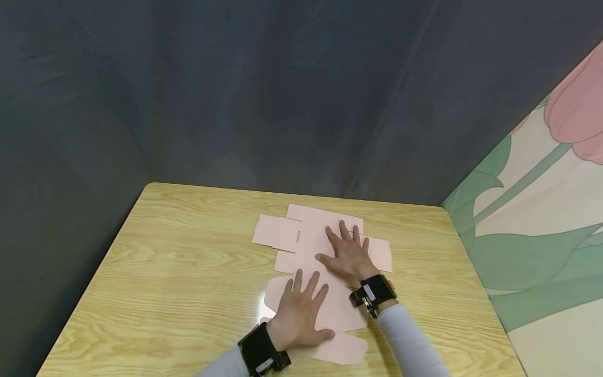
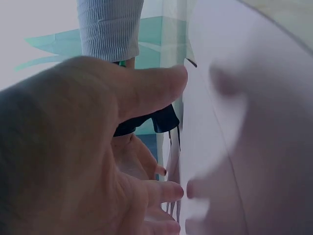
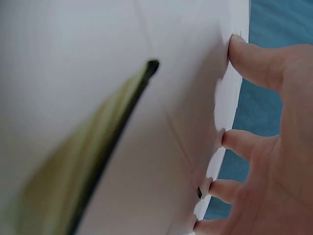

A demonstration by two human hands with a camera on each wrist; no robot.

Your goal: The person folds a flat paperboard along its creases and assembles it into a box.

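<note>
A pink cardboard box blank (image 1: 339,309), unfolded with side flaps and fold lines, lies flat on the wooden table. My left hand (image 1: 299,317) is over its near part with the fingers spread and straight. Farther up and to the right, my right hand (image 1: 349,255) is spread on the far panel. In the right wrist view, fingertips of the right hand (image 3: 264,161) touch the cardboard (image 3: 122,29). The left wrist view has the left hand (image 2: 98,137) close above the cardboard (image 2: 264,122), its shadow falling across a crease. Neither hand grips anything.
The wooden table (image 1: 165,283) extends to both sides of the cardboard. A dark curtain (image 1: 264,94) hangs behind its far edge, and a tulip-patterned cloth (image 1: 542,230) is at the right. Each wrist wears a black camera band (image 1: 377,290).
</note>
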